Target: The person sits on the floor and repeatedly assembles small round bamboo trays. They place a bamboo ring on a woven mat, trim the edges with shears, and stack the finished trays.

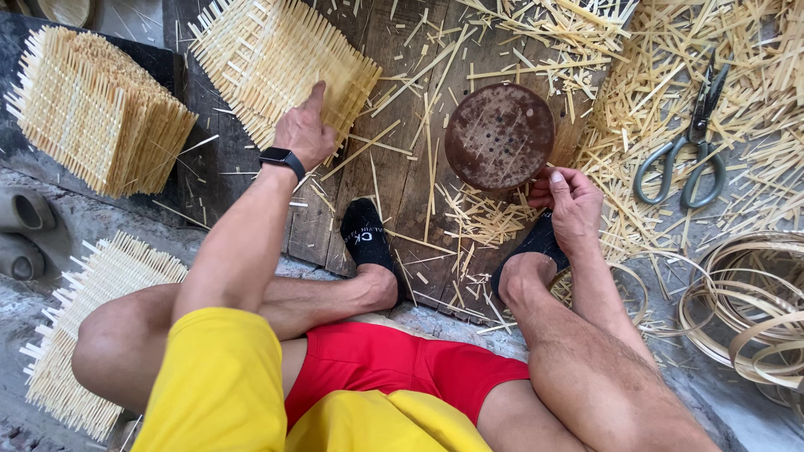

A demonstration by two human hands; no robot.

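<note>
Dark plank boards (402, 180) on a rough floor, strewn with cut bamboo slivers (662, 100).

Head view: left hand (306, 130) lies flat, fingers spread, pressing on the near edge of a woven bamboo mat (280, 54) at the boards' far side. Mat looks light, springy, loose at the bristly ends; best held by the woven body. Right hand (574, 201) is curled beside a rusty round disc (500, 136); whether it pinches anything, cannot tell. Stacked mats (92, 109), scissors (691, 146), coiled strips (754, 310) nearby.
</note>
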